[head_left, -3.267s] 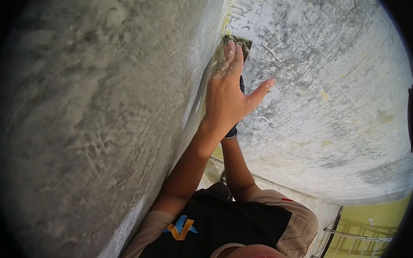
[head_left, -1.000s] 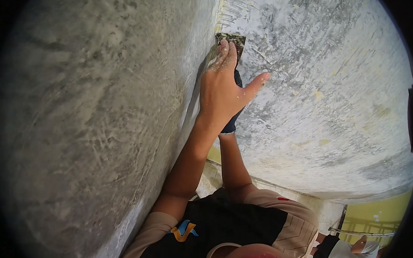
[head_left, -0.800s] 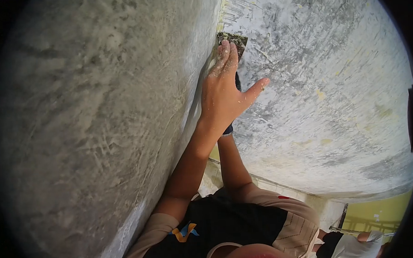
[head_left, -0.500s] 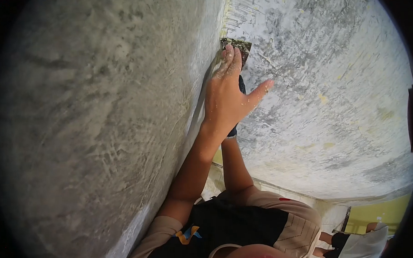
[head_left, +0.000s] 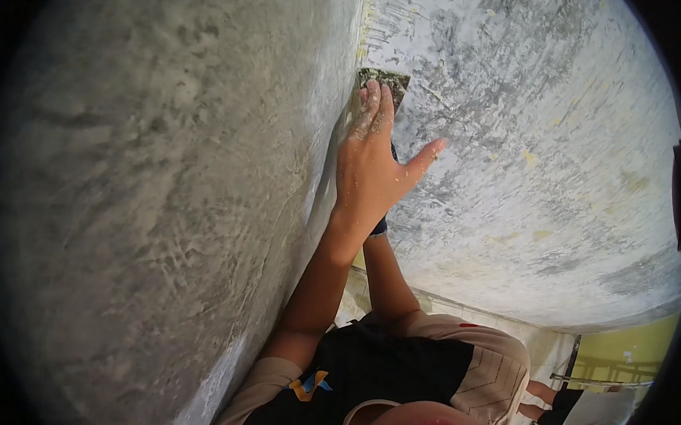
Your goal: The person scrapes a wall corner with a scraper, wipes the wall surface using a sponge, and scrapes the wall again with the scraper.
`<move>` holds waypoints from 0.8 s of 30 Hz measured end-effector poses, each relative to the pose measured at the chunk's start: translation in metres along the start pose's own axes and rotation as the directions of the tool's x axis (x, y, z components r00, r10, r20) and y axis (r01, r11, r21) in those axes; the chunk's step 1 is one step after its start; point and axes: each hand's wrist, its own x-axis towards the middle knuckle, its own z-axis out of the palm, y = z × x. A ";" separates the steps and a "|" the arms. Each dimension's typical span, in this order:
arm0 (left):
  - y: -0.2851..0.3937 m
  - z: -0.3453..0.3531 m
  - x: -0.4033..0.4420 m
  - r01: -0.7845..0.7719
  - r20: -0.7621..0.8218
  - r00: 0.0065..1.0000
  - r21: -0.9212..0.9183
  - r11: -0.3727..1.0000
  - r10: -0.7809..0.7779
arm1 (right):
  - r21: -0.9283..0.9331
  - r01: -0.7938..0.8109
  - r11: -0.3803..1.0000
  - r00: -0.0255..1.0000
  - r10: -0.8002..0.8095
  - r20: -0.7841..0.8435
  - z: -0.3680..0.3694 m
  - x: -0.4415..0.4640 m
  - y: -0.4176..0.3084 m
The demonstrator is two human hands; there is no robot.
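Note:
The broad, smeared blade of a scraper (head_left: 395,81) lies against the pale wall, right at the inner corner. My left hand (head_left: 369,169) is laid flat over it: the fingers are stretched out, their tips press on the blade, and the thumb sticks out to the right. Pale dust coats those fingers. Behind it is my right hand, mostly covered; only dark glove edges (head_left: 379,226) show at the wrist. My right forearm (head_left: 383,264) rises in line with the scraper. The right fingers and the scraper's handle are hidden.
A grey plastered wall (head_left: 164,182) runs close along the left side. The pale wall (head_left: 551,165) on the right is streaked grey with yellow specks. Another person (head_left: 577,407) is at the lower right, partly cut off, near a yellow-green wall (head_left: 620,345).
The scraper and both hands have slid slightly down along the corner. The view has shifted a little. The person at the lower right has moved lower in view.

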 end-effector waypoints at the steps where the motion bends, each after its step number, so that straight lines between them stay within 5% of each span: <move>1: 0.000 0.000 0.001 0.023 0.013 1.000 0.006 1.000 -0.023 | 0.003 0.001 1.000 1.000 -0.001 0.009 0.002 0.003 0.001; 14: -0.001 -0.002 0.021 -0.045 -0.033 0.999 -0.071 0.996 0.043 | 0.004 0.015 1.000 1.000 -0.015 -0.018 -0.001 -0.003 0.003; 21: 0.006 -0.008 0.029 0.023 -0.029 0.999 -0.180 0.983 -0.029 | -0.009 0.031 0.999 0.999 -0.031 -0.009 0.002 0.000 -0.005; 24: 0.013 -0.008 0.010 0.108 0.032 0.994 -0.079 0.991 -0.106 | -0.007 0.062 0.998 0.998 -0.062 -0.005 0.006 0.004 -0.011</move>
